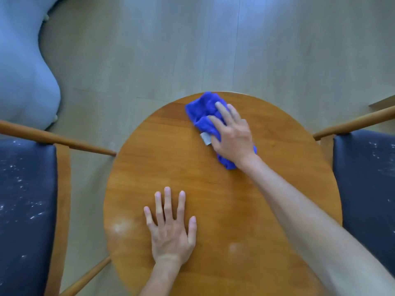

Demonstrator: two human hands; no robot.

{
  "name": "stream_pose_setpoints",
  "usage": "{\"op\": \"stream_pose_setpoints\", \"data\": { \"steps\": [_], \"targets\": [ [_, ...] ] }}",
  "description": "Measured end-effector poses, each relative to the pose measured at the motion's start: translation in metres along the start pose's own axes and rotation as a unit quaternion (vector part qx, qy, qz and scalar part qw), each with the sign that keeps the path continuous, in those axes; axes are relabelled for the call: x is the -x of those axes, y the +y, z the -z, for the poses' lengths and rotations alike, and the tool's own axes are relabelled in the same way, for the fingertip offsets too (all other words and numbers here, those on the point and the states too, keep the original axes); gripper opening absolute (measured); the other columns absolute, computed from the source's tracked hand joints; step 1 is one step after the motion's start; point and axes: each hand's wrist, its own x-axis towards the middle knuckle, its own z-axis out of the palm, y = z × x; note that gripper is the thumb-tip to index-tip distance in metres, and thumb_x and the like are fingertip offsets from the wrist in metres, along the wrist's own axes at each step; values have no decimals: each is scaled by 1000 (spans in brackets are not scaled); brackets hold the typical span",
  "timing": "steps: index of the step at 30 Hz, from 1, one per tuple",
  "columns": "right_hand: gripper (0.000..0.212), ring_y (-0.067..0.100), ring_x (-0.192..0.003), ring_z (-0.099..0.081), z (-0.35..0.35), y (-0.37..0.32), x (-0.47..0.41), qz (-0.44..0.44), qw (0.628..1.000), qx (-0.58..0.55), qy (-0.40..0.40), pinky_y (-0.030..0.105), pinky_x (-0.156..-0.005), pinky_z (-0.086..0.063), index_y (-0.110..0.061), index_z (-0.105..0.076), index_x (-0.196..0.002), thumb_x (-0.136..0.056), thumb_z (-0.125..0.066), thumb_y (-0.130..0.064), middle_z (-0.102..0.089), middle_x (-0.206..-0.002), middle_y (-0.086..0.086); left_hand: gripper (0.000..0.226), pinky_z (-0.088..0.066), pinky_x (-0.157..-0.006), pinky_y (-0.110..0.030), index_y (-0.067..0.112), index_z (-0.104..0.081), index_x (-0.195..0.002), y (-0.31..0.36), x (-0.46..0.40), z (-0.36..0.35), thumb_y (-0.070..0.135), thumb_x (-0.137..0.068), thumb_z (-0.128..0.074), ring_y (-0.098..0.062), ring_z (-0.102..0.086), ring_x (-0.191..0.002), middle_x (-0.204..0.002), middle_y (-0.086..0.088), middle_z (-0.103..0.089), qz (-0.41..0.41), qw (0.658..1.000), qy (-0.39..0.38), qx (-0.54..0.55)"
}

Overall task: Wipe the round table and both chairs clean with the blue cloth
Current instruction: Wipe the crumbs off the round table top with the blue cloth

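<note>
A round wooden table (277, 146) fills the middle of the view. On its far part lies a crumpled blue cloth (203, 112), and my right hand (232, 133) presses down on it with straight fingers. My left hand (171, 229) lies flat on the near part of the tabletop, fingers spread. Pale dusty smudges (119, 227) show on the wood left of that hand, and another smudge (235, 247) to its right. A chair with a dark blue seat (25, 210) flecked with white stands at the left, and a second such chair (367, 178) at the right.
Both chairs have wooden armrests (64, 142) that reach toward the table. A pale blue upholstered piece (23, 71) stands at the far left on the light floor (192, 50).
</note>
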Motion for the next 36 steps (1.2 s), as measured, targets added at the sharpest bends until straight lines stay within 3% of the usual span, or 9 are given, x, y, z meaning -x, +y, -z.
{"op": "stream_pose_setpoints", "data": {
  "steps": [3,6,8,11,16,23,29,32,36],
  "targets": [
    [50,36,-140,-30,15,70,15,-315,948,32,29,48,-94,-40,-16,-54,-132,-85,-49,-32,-31,-154,11,70,-11,-112,-64,22,-19,-152,0,-1,0,49,-89,-32,-37,-11,-146,-159,-14,-10,-2,1000,-11,4],
    [57,39,-142,-22,5,35,-14,-465,884,25,50,47,-98,-32,-14,-45,-139,-89,-41,-41,-24,-157,14,69,-10,-112,-65,21,-20,-152,2,0,-1,49,-90,-30,-38,-11,-145,-159,-15,-11,-1,1000,-11,-7],
    [59,38,-144,-18,-8,-29,-39,-408,912,5,37,45,-101,-29,-16,-43,-141,-90,-39,-45,-21,-158,13,68,-9,-113,-64,20,-20,-152,2,0,1,49,-90,-29,-38,-11,-145,-159,-16,-11,-2,1000,-13,-6],
    [54,39,-141,-26,-34,-141,-39,-131,991,-38,6,47,-102,-34,-17,-54,-131,-85,-50,-44,-31,-154,12,68,-10,-111,-65,14,-30,-147,0,-3,-1,45,-86,-33,-39,-9,-145,-155,-20,-23,-9,1000,-20,-16],
    [46,37,-126,-50,-26,-150,8,181,977,-99,-59,43,-81,-46,-15,-71,-105,-79,-39,-34,-56,-137,11,63,-15,-108,-67,8,-50,-136,-2,-2,-1,44,-93,-23,-42,-17,-142,-144,-18,-43,-12,1000,-2,-10],
    [40,35,-134,-42,33,78,94,-210,977,20,38,46,-83,-49,-14,-66,-120,-82,-60,-23,-45,-146,10,66,-11,-112,-64,19,-24,-149,3,-1,3,48,-90,-24,-35,-11,-146,-158,-5,-18,-9,1000,16,8],
    [39,43,-132,-41,41,34,246,-498,864,35,56,56,-83,-48,-2,-61,-121,-87,-60,-20,-42,-147,17,67,-9,-112,-64,19,-23,-151,3,1,-1,46,-90,-26,-35,-8,-146,-159,-5,-15,-9,1000,28,-5],
    [39,39,-133,-42,20,-50,249,-436,898,3,50,46,-80,-47,-11,-65,-121,-87,-58,-29,-45,-145,15,67,-8,-112,-64,19,-23,-151,3,1,-3,47,-90,-26,-34,-7,-146,-159,-4,-15,-13,999,34,-5],
    [39,35,-137,-39,11,-99,318,-83,995,-59,-8,46,-92,-47,-20,-68,-119,-87,-57,-38,-48,-144,10,66,-8,-112,-64,19,-26,-150,1,3,-4,45,-90,-28,-34,-9,-146,-159,-4,-18,-12,999,44,3]
  ]
}}
